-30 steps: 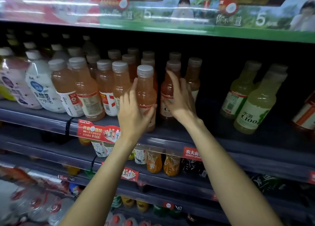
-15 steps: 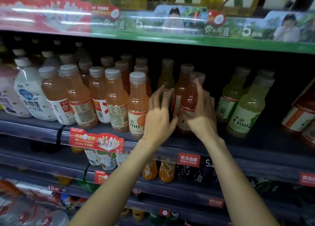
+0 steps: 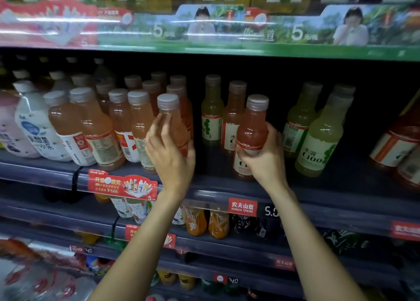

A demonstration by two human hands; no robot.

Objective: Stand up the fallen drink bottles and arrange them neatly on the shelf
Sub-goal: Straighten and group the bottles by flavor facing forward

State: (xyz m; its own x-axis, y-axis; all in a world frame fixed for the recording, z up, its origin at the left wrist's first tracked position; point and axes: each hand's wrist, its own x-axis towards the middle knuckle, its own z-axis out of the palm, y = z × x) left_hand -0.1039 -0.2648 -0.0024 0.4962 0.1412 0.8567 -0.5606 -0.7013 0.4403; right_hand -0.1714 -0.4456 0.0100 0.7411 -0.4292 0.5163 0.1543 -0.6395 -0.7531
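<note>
Right hand (image 3: 264,162) gripped the pink bottle (image 3: 251,137), upright on the shelf (image 3: 318,200). Left hand (image 3: 169,155) curled round the orange bottle (image 3: 172,123) left of it, fingers half closed

two bare forearms (image 3: 141,244), no sleeves

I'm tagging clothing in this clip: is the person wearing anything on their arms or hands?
Nothing shows. Both forearms are bare up to the frame's bottom edge, with no sleeves in view. The left hand and right hand carry no gloves, rings, watch or bracelet that can be seen.
</note>
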